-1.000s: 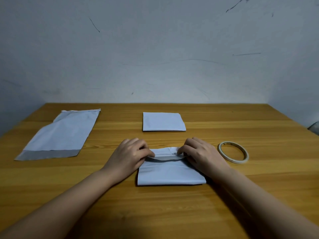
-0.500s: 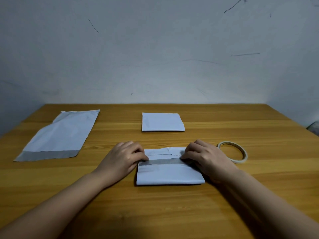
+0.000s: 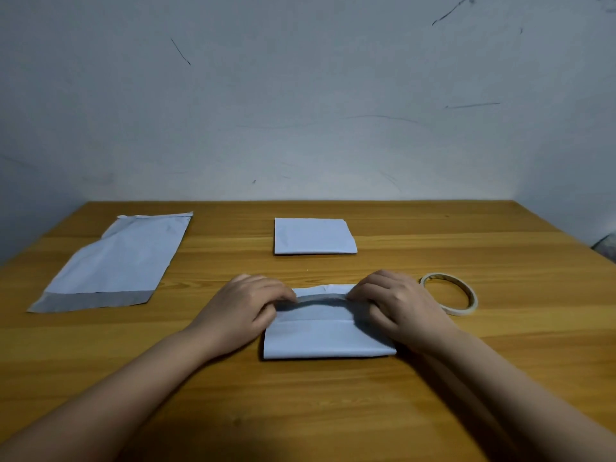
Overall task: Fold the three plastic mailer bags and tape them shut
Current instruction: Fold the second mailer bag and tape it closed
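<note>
Two hands work at the near middle of the counter (image 3: pixel 433 378), and three mailer bags and one roll of tape lie on it. Nearest is the half-folded mailer bag (image 3: pixel 328 340), a pale blue-white rectangle lying flat between both hands. The left hand (image 3: pixel 245 310) pinches the left end of its grey flap (image 3: pixel 321 297) with curled fingers, and the right hand (image 3: pixel 398 303) pinches the right end in the same way, so the flap arches up a little above the bag between them. Just beside the right hand, on its outer side, the tape roll (image 3: pixel 448 296) lies flat, a thin cream ring. Farther back, in the middle, the folded mailer bag (image 3: pixel 315 241) lies as a small neat rectangle, well apart from the hands. At the far left the unfolded mailer bag (image 3: pixel 116 261) lies stretched out at an angle, its grey strip toward the near end. The counter is warm wood with long grain lines. Behind it stands a pale wall (image 3: pixel 300 111) with dark scuffs and scratches.
</note>
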Demonstrator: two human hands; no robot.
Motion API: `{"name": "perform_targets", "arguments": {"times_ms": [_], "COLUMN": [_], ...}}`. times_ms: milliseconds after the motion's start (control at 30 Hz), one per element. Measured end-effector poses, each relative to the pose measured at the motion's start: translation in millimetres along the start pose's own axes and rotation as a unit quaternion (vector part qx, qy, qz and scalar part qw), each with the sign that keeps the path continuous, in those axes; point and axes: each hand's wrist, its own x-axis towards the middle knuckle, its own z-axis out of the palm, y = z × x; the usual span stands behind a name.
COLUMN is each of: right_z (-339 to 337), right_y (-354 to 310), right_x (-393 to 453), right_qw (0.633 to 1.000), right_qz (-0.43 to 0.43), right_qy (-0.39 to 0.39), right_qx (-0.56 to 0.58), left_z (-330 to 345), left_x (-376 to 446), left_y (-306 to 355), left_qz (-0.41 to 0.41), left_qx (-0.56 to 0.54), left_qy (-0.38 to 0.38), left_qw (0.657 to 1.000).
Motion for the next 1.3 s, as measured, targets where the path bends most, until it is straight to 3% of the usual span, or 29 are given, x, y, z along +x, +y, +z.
{"name": "perform_targets", "arguments": {"times_ms": [233, 367, 500, 800, 967, 1300], "right_z": [11, 11, 14, 22, 26, 12], "right_y": [-9, -6, -3, 2, 10, 14], "right_x": [11, 16, 21, 33, 26, 11], "right_qw": [0.999, 0.998, 0.999, 0.993, 0.989, 0.994], "right_qz": [-0.007, 0.045, 0.039, -0.012, -0.055, -0.061], "right_qy": [-0.041, -0.036, -0.022, 0.030, -0.018, -0.056], "right_qx": [0.000, 0.013, -0.022, -0.111, -0.134, -0.065], "left_z": [5, 5, 10, 12, 13, 4], "left_x": [12, 19, 25, 34, 26, 10], "left_y": [11, 14, 11, 9, -1, -10], "left_qz": [0.005, -0.035, -0.041, 0.039, 0.114, 0.112], "left_qx": [0.003, 0.003, 0.034, 0.153, 0.192, 0.188], "left_qy": [-0.047, -0.029, -0.015, 0.049, 0.024, -0.043], "left_qw": [0.999, 0.999, 0.998, 0.986, 0.974, 0.975]}}
